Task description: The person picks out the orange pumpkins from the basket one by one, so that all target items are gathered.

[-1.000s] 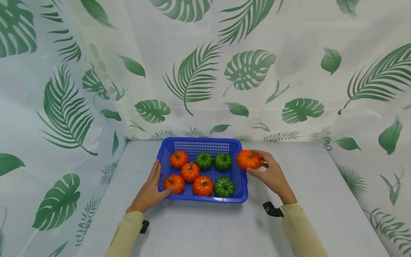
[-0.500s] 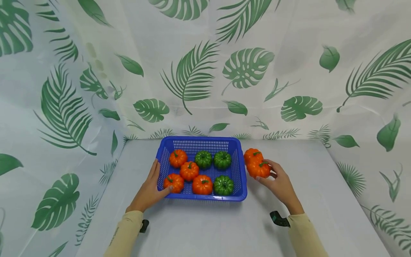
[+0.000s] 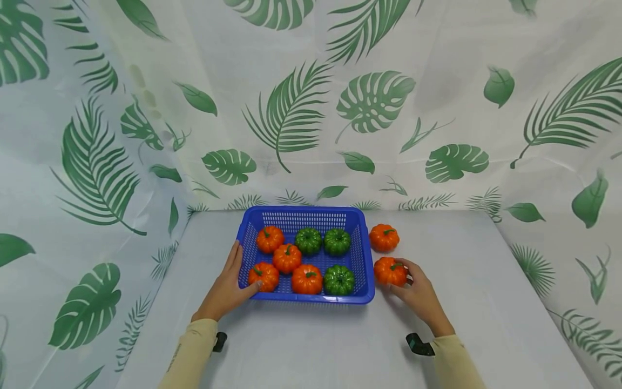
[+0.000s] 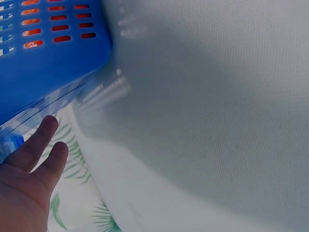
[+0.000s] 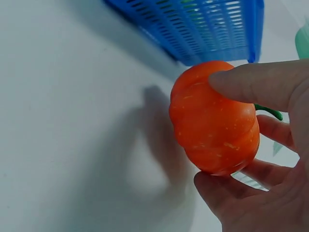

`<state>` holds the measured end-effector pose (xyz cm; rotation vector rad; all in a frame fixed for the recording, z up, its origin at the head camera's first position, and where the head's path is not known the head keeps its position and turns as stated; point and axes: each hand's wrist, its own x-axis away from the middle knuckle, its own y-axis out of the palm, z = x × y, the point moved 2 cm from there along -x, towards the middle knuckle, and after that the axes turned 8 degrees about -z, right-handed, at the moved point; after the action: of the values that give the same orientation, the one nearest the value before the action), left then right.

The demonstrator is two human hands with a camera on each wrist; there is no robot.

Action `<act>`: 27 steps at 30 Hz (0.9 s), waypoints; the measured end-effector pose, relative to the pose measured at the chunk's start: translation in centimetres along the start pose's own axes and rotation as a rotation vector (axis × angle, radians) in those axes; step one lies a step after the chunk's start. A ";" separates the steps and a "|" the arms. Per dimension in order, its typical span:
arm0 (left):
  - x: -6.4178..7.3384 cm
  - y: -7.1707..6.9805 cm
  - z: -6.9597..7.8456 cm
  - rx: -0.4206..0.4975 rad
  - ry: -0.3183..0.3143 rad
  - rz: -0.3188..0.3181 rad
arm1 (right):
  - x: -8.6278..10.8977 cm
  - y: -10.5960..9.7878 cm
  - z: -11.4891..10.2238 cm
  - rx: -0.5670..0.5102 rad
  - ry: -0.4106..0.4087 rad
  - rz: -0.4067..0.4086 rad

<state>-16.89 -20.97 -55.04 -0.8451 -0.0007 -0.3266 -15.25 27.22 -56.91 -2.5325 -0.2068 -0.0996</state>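
"What's the left hand [image 3: 227,289] doing?"

"Its straight fingers are resting against the blue basket [image 3: 311,298], not gripping. Four orange pumpkins [image 3: 287,259] and three green pumpkins [image 3: 339,280] are sitting inside."

"Farther right?"

"One orange pumpkin [image 3: 384,238] is resting on the desk [image 3: 316,346]; nearer, beside the basket, the right hand [image 3: 419,294] is pinching another pumpkin [image 3: 388,272] with curved fingers."

Soft, even light fills the head view, while blurry-edged shadows dim the tabletop [image 5: 53,121] in both wrist views.
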 end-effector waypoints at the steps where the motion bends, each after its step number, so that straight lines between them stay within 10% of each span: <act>1: 0.0 0.0 0.0 0.001 -0.001 0.001 | 0.0 0.1 0.1 0.003 0.005 -0.002; 27: -0.1 0.1 0.0 -0.004 -0.017 0.011 | 0.3 1.2 0.7 0.039 -0.012 0.011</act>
<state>-16.92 -20.90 -55.13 -0.8514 -0.0112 -0.3089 -14.70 26.66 -58.18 -2.4956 -0.1983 -0.0749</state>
